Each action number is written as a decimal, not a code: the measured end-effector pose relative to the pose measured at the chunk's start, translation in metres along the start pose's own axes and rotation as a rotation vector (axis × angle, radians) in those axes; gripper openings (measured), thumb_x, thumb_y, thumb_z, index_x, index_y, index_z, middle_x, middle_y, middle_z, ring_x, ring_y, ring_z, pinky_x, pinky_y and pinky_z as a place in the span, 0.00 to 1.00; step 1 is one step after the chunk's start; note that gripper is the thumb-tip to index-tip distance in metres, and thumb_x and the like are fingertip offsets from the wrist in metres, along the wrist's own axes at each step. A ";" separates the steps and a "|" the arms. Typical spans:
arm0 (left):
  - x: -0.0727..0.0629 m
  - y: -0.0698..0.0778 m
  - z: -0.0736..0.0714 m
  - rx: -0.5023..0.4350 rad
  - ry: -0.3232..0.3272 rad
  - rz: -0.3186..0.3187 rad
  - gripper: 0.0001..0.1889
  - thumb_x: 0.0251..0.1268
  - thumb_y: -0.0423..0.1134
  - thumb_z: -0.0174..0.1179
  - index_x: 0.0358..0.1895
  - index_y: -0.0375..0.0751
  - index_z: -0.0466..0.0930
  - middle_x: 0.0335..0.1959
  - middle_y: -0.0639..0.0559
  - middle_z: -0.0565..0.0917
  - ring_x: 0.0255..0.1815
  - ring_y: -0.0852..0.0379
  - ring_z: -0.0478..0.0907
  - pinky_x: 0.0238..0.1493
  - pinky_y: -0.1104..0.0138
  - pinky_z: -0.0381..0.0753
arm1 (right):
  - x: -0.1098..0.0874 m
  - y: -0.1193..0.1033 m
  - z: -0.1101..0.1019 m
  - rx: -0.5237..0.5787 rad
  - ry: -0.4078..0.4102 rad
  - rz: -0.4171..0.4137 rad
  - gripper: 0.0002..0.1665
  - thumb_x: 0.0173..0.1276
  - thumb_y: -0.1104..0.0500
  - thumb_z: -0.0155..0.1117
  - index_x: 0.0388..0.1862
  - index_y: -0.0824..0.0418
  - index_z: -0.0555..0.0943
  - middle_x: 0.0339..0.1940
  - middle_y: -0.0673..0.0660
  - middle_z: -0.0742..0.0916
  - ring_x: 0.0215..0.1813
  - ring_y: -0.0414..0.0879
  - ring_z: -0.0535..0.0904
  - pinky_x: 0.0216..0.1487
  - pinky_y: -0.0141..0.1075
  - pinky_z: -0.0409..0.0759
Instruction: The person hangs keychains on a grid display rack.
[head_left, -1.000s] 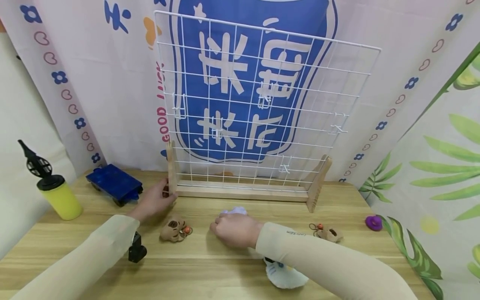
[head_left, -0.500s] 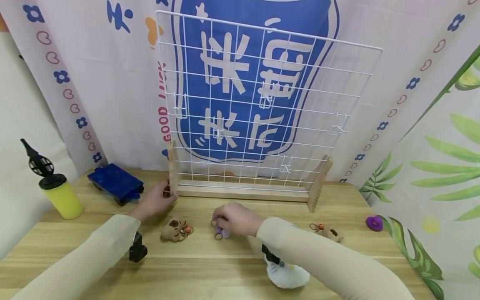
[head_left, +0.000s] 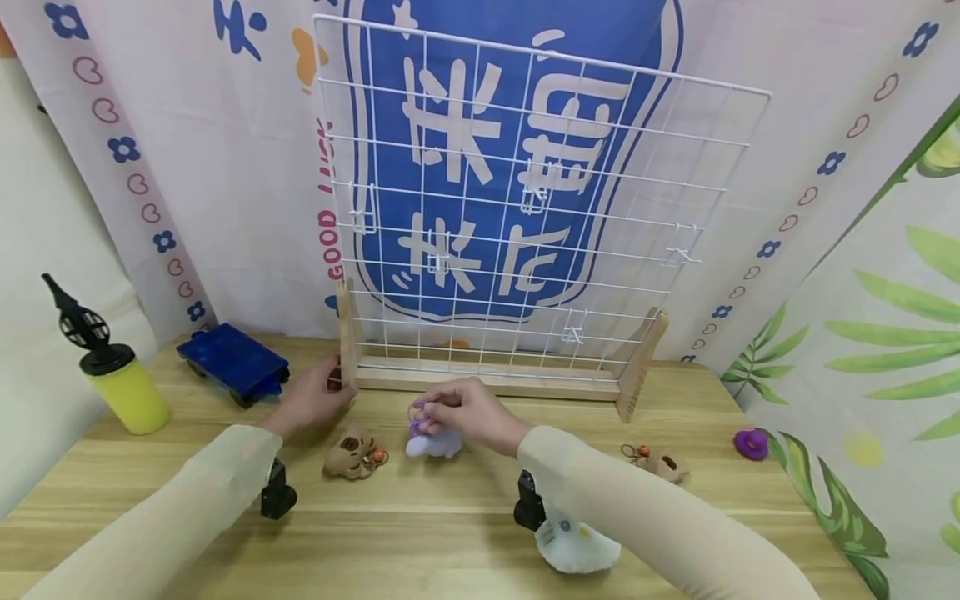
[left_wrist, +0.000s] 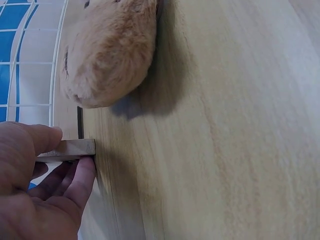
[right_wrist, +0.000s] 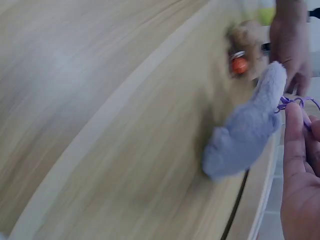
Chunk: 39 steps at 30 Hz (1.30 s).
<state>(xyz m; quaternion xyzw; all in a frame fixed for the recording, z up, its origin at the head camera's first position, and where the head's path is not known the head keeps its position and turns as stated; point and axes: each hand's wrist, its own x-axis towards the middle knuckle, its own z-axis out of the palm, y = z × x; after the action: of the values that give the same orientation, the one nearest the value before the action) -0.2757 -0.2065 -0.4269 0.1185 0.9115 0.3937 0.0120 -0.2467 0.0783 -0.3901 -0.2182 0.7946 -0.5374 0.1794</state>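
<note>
My left hand [head_left: 309,400] grips the left wooden foot [left_wrist: 77,147] of a stand that holds up a white wire grid [head_left: 543,55], thumb on one face and fingers on the other. My right hand [head_left: 480,417] pinches the purple cord [right_wrist: 290,101] of a lavender plush keychain [head_left: 435,444], which hangs from the fingertips close over the table, in front of the stand's base. Between the hands lies a brown plush keychain [head_left: 348,454] with an orange bead. Several white wire hooks are fixed on the grid.
Another brown plush keychain [head_left: 666,467] lies to the right, a purple ring-like object [head_left: 751,444] beyond it. Partly under the right forearm is a white plush [head_left: 579,552]. At left stand a blue toy cart [head_left: 236,360] and a yellow pump [head_left: 133,400].
My right hand has lifted the lavender plush by its cord and moved it slightly away from me, toward the stand; the plush now hangs in view. The left hand stays on the wooden foot.
</note>
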 end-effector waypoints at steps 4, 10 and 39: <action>0.001 -0.001 0.002 0.004 0.001 0.003 0.28 0.75 0.32 0.58 0.70 0.18 0.64 0.60 0.20 0.79 0.61 0.26 0.80 0.61 0.39 0.83 | 0.006 -0.013 0.003 0.141 0.002 -0.020 0.16 0.78 0.68 0.60 0.60 0.72 0.83 0.54 0.70 0.90 0.41 0.37 0.90 0.52 0.34 0.90; 0.001 -0.003 0.004 -0.005 0.009 0.019 0.28 0.75 0.32 0.59 0.70 0.17 0.64 0.59 0.19 0.79 0.60 0.25 0.81 0.60 0.39 0.84 | 0.018 -0.041 0.006 0.232 0.039 -0.077 0.16 0.77 0.69 0.59 0.60 0.73 0.82 0.56 0.70 0.89 0.42 0.36 0.89 0.54 0.35 0.90; -0.001 -0.003 0.003 -0.012 0.021 0.002 0.29 0.75 0.34 0.59 0.72 0.19 0.63 0.59 0.22 0.81 0.58 0.29 0.83 0.53 0.46 0.89 | 0.056 -0.177 0.005 0.494 0.358 -0.311 0.16 0.78 0.65 0.60 0.62 0.65 0.80 0.59 0.62 0.90 0.60 0.51 0.89 0.59 0.32 0.87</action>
<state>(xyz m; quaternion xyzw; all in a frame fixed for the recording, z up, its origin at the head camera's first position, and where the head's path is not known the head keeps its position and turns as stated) -0.2752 -0.2070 -0.4310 0.1153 0.9091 0.4004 0.0024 -0.2636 -0.0133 -0.2302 -0.1891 0.6166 -0.7642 0.0005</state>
